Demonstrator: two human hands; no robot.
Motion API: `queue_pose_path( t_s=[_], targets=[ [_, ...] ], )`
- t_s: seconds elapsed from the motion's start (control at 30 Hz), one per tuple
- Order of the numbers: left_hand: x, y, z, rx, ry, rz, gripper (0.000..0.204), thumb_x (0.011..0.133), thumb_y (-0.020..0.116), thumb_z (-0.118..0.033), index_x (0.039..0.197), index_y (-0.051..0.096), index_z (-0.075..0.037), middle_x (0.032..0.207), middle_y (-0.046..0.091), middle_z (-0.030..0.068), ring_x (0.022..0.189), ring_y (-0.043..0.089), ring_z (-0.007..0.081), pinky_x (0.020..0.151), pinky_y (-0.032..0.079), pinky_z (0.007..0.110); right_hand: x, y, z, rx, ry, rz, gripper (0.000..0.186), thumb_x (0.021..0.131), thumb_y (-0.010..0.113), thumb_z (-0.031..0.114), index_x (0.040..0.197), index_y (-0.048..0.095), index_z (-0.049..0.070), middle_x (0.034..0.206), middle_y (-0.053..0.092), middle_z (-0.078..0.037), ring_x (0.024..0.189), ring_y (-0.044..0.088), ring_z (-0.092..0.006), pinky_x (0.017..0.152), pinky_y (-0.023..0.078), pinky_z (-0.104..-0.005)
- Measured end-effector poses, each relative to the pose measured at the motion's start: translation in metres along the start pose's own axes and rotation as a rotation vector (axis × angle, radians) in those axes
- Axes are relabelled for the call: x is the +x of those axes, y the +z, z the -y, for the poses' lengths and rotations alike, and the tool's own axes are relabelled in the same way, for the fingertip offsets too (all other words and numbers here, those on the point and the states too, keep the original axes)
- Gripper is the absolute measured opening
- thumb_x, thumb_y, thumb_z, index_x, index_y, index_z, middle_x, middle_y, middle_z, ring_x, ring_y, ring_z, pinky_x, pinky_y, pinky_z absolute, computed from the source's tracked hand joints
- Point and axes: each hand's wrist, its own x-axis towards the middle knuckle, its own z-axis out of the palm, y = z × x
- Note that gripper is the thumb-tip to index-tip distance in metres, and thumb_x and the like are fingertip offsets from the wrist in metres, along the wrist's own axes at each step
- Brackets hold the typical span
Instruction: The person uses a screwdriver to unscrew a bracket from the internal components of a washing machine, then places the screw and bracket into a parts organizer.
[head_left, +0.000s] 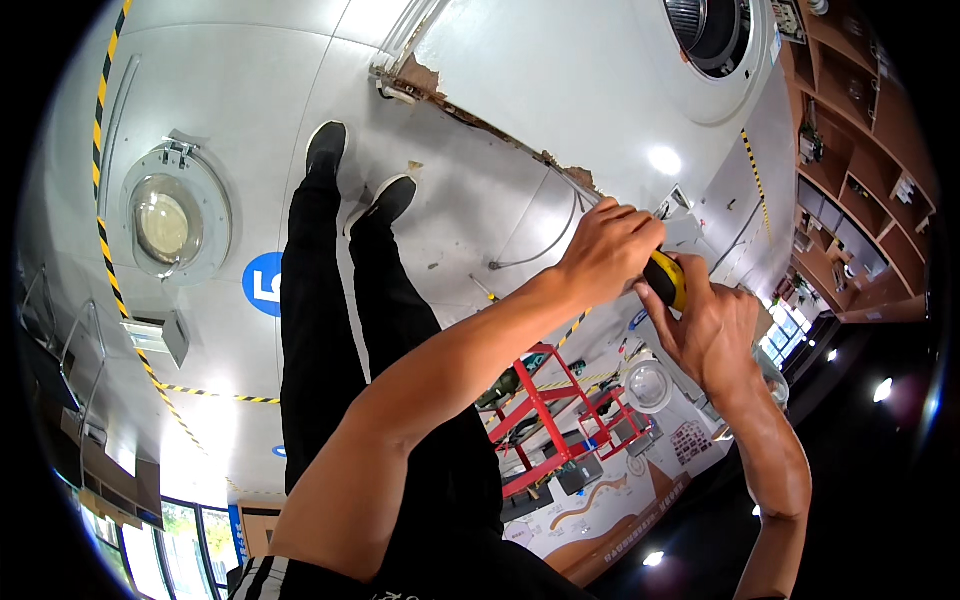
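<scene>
So both my hands are on one yellow-and-black tool handle (667, 279). My left hand (607, 250) comes in from above with the fingers curled tight over its top end, and my right hand (712, 330) cups it from below, fingers wrapped around it, so the handle sits squeezed between the two, mostly hidden. It's up against the grey panel (500, 200) near a small white box (682, 232). Count: one tool, two hands, two black shoes (327, 150), one red rack (560, 415).

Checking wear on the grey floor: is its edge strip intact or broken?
Broken: the grey floor's edge strip shows a jagged brown torn line with chipped patches.
</scene>
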Motion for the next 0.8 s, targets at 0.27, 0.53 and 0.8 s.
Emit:
queue_pose_path(
  t_s=[0.27, 0.53, 0.8],
  targets=[
    [0.035, -0.012, 0.012, 0.014, 0.022, 0.536, 0.014, 0.057, 0.063, -0.015, 0.057, 0.052, -0.008, 0.053, 0.055, 0.0083, 0.051, 0.055, 0.0309, 0.047, 0.041, 0.040, 0.003, 0.005, -0.008, 0.342, 0.434, 0.193, 0.053, 0.086, 0.056, 0.045, 0.070, 0.059, -0.006, 0.048, 0.051, -0.021, 0.050, 0.056, -0.0386, 0.049, 0.045, -0.0424],
    [-0.002, 0.013, 0.000, 0.055, 0.086, -0.086, 0.024, 0.068, 0.069, -0.015, 0.062, 0.047, -0.008, 0.055, 0.050, 0.0027, 0.052, 0.051, 0.0241, 0.059, 0.041, 0.034, -0.017, 0.022, 0.001, 0.348, 0.457, 0.162, 0.055, 0.086, 0.055, 0.046, 0.073, 0.062, -0.007, 0.050, 0.053, -0.022, 0.053, 0.058, -0.0387, 0.050, 0.046, -0.0407],
    [0.049, -0.012, 0.005, 0.101, -0.149, 0.786, 0.009, 0.058, 0.063, -0.017, 0.056, 0.061, -0.009, 0.056, 0.059, 0.0138, 0.056, 0.059, 0.0325, 0.054, 0.046, 0.040, -0.003, 0.017, -0.007, 1.158, 0.999, 0.346, 0.060, 0.086, 0.041, 0.065, 0.060, 0.040, 0.011, 0.045, 0.024, 0.008, 0.035, 0.018, -0.0052, 0.035, 0.014, -0.0240]
  ],
)
